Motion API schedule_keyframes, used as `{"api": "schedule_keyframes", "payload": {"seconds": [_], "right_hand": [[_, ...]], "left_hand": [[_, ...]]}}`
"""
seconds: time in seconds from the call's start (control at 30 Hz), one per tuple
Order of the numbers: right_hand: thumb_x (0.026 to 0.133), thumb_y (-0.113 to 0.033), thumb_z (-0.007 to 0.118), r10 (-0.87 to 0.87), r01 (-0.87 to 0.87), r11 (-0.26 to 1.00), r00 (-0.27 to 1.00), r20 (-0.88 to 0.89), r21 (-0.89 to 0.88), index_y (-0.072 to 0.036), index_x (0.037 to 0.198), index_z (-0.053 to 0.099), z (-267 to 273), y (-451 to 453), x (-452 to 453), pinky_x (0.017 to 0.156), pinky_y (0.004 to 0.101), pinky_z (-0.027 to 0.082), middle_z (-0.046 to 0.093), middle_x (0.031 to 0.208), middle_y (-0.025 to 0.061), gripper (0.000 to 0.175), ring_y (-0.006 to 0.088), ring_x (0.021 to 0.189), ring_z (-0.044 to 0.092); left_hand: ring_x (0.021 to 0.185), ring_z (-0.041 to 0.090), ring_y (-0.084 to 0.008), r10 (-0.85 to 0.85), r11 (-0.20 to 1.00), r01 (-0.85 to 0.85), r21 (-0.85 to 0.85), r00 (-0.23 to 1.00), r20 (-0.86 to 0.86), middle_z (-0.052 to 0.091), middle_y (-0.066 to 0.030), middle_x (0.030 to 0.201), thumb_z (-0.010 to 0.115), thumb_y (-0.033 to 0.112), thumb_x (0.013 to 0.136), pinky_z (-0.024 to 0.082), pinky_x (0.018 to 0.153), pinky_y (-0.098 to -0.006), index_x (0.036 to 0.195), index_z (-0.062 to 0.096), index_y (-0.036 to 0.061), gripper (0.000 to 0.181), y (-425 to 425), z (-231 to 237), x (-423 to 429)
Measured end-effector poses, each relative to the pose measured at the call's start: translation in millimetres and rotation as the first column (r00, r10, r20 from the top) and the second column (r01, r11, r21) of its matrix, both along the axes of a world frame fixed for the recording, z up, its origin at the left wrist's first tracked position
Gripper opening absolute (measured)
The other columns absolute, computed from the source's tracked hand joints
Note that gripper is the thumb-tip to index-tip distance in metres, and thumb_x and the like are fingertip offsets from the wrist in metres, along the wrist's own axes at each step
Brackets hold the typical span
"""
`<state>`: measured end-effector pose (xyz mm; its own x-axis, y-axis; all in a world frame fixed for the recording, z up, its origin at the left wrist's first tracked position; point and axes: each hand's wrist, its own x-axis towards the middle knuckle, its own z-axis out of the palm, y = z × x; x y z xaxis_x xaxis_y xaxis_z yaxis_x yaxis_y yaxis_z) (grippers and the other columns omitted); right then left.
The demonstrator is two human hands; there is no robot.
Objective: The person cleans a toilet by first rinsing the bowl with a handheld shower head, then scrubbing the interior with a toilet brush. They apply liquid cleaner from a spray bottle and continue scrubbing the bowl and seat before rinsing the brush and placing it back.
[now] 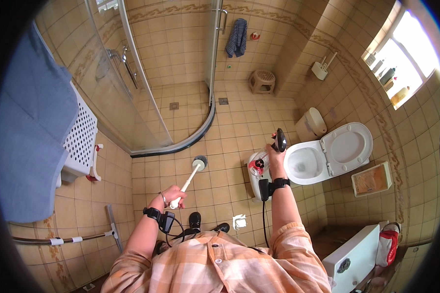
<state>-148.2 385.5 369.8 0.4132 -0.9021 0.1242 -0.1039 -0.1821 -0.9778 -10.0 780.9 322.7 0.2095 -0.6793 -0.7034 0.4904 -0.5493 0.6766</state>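
Note:
My left hand (pixel 173 196) is closed around the white handle of a toilet brush (pixel 187 183). The round head with grey bristles points away from me, over or on the tiled floor; whether it touches cannot be told. My right hand (pixel 277 155) grips the black head of what looks like a spray bottle (pixel 279 140), beside the toilet bowl. Below that hand, clear plastic with red and black parts shows, partly hidden by the hand. The white toilet (pixel 303 164) has its seat and lid (pixel 346 143) raised, and water stands in the bowl.
Left of the toilet stands a low white container (pixel 256 188); behind the toilet, a lidded bin (pixel 311 122). A curved shower sill (pixel 176 149) crosses the floor. A brown plastic stool (pixel 262 81) stands farther back. At left hang a blue towel (pixel 33 128) and a squeegee (pixel 113 230).

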Motion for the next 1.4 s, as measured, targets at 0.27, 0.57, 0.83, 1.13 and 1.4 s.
{"api": "schedule_keyframes", "payload": {"seconds": [0.27, 0.57, 0.83, 1.13, 1.4], "right_hand": [[0.067, -0.010, 0.060, 0.127, -0.148, 0.987, 0.959, -0.252, -0.068, -0.013, 0.091, 0.061, 1.6, 6.0, 28.0, 0.070, 0.0289, 0.044, 0.059, 0.076, 0.0036, 0.025, 0.0140, 0.072, 0.055], [0.064, -0.011, 0.061, 0.227, -0.255, 0.962, 0.945, -0.236, -0.097, -0.017, 0.095, 0.062, 7.6, 4.2, 49.9, 0.073, 0.0318, 0.045, 0.062, 0.081, 0.0045, 0.032, 0.0183, 0.079, 0.059], [0.062, -0.012, 0.061, 0.276, -0.342, 0.934, 0.871, -0.406, -0.100, -0.017, 0.095, 0.061, 7.9, 20.1, 53.4, 0.074, 0.0344, 0.045, 0.061, 0.078, 0.0071, 0.033, 0.0217, 0.078, 0.059], [0.066, -0.008, 0.058, 0.469, -0.519, 0.851, 0.818, -0.332, -0.076, -0.012, 0.102, 0.059, -21.9, 45.0, 12.8, 0.062, 0.0302, 0.045, 0.056, 0.066, 0.0082, 0.036, 0.0165, 0.062, 0.054], [0.065, -0.014, 0.059, 0.491, -0.620, 0.783, 0.568, -0.661, 0.049, -0.020, 0.096, 0.061, -65.3, 85.6, -24.2, 0.070, 0.0351, 0.049, 0.064, 0.087, 0.0073, 0.031, 0.0277, 0.082, 0.062]], "left_hand": [[0.052, 0.062, -0.0212, -0.017, 1.000, 0.017, 0.025, 1.000, 0.016, 0.053, -0.0077, 0.051, 0.054, 0.013, 0.080, 0.053, 0.051, -0.0328, 0.056, 0.052, 0.0013, 0.027, 3.8, 1.0, -0.8], [0.051, 0.061, -0.0196, 0.011, 0.999, -0.012, 0.029, 1.000, 0.028, 0.053, -0.0066, 0.051, 0.054, 0.015, 0.082, 0.052, 0.050, -0.0317, 0.057, 0.052, 0.0027, 0.028, 10.4, -2.5, -1.1], [0.050, 0.061, -0.0190, 0.034, 0.999, -0.035, 0.027, 0.999, 0.043, 0.054, -0.0070, 0.051, 0.055, 0.016, 0.080, 0.051, 0.048, -0.0301, 0.057, 0.052, 0.0035, 0.026, 16.1, -7.6, -1.0], [0.051, 0.062, -0.0219, 0.051, 0.999, -0.051, 0.008, 0.997, 0.059, 0.054, -0.0088, 0.051, 0.055, 0.013, 0.073, 0.051, 0.047, -0.0309, 0.052, 0.052, 0.0015, 0.024, 22.1, -7.4, 3.3], [0.052, 0.063, -0.0213, 0.131, 0.991, -0.132, 0.013, 0.991, 0.029, 0.054, -0.0076, 0.050, 0.055, 0.015, 0.079, 0.048, 0.043, -0.0287, 0.055, 0.052, 0.0027, 0.027, 39.7, -15.0, 8.1]]}}
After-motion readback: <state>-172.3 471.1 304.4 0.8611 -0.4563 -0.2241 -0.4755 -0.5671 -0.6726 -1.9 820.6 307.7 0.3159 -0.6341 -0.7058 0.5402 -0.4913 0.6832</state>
